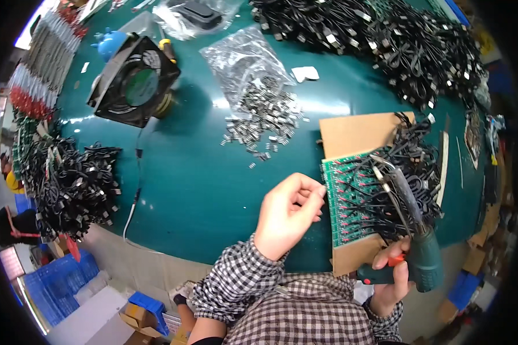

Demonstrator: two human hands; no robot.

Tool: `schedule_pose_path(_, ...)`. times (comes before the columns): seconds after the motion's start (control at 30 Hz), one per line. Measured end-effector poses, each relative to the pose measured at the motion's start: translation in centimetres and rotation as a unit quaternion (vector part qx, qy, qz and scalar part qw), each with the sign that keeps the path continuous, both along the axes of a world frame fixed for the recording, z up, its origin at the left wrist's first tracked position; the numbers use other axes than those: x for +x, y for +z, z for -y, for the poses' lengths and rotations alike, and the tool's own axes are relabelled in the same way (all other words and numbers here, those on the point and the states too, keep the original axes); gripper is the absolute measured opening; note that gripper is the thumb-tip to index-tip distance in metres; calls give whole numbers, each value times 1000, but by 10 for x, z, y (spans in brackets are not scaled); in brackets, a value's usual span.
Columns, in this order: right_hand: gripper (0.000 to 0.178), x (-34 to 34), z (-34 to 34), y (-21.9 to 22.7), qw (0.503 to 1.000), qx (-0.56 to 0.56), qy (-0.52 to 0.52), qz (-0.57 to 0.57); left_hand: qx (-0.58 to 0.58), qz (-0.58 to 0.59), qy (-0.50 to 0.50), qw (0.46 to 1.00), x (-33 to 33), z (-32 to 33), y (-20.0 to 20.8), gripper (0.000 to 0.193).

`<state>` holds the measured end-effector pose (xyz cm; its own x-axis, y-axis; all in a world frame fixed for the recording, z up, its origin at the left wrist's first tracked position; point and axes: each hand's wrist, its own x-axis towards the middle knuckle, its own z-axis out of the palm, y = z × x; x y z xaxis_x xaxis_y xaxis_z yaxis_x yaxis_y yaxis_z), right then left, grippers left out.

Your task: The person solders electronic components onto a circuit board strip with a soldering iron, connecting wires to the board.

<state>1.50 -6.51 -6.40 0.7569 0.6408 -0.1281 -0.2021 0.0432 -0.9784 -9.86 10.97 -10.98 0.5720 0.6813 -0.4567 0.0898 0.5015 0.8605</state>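
Note:
My right hand (392, 276) is wrapped round the grip of a dark green soldering gun (426, 259) with an orange trigger. Its long metal tip reaches up over a green circuit board panel (342, 201). Black cables (411, 161) run off the board's right side, with red spots where wires meet the board. Under the panel is a piece of brown cardboard (357, 135). At the board's left edge, my left hand (288, 215) is closed in a pinch; whatever is between thumb and finger is too small to make out.
Small metal connectors (265, 115) lie heaped beside a clear plastic bag (242, 57). A black fan (135, 80) stands at the left, its cord trailing to the table's near edge. Black USB cables pile up at the far right (385, 46) and the left (75, 184).

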Motion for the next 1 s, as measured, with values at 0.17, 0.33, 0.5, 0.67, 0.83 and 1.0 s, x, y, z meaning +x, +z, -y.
schedule_pose_path(0.17,38,-1,1,-1,1000,-21,4,-17,-27,13,3,1000,2,-3,-4,14)
schedule_pose_path(0.33,38,-1,5,1,999,-38,22,5,-42,20,9,999,4,-4,-3,14)
schedule_pose_path(0.5,38,0,17,-1,996,-47,69,6,-61,20,14,998,5,-3,-4,13)
schedule_pose_path(0.67,50,-12,24,1,991,-124,40,-11,-92,18,-5,996,4,-7,-2,13)
schedule_pose_path(0.83,54,-9,29,2,982,-167,90,-10,-102,21,-11,994,5,-10,-3,12)
schedule_pose_path(1.0,54,-11,31,2,977,-187,98,-13,-101,24,-8,995,5,-10,-5,12)
